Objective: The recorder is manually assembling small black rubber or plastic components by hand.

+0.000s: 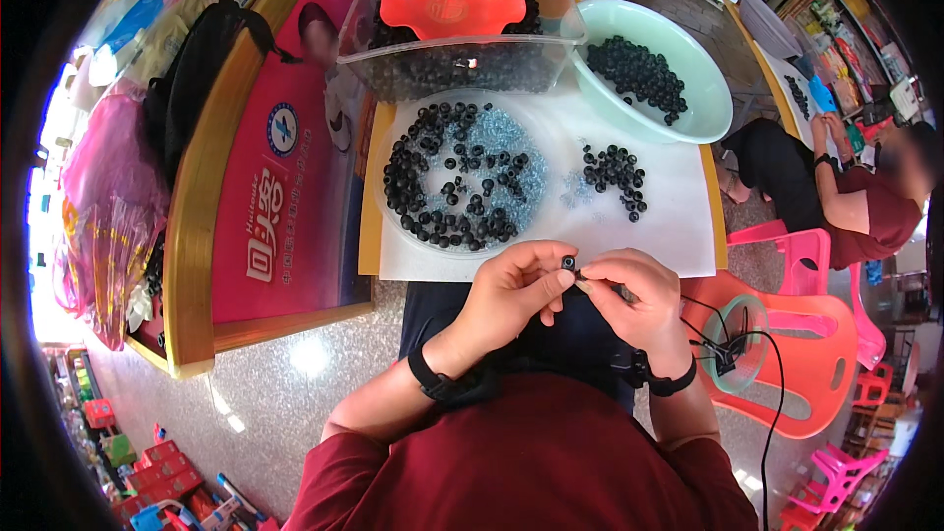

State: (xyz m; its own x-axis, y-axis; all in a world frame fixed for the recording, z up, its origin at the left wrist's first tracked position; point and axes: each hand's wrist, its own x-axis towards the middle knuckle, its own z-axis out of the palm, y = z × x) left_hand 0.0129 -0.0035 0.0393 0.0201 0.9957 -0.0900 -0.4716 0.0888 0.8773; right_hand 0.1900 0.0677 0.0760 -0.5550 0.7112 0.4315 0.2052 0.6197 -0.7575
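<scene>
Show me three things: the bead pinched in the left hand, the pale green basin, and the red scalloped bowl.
Black bead (568, 263): head view, on its visible face.
Pale green basin (702, 74): head view, bare inner wall.
Red scalloped bowl (449, 8): head view, middle.

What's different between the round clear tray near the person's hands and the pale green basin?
The round clear tray looks shallow and see-through, while the pale green basin is coloured and deeper. The tray holds black beads plus small pale-blue beads; the basin shows only black ones. The tray's beads are widely scattered; the basin's are heaped together. Both are rounded containers.
</scene>
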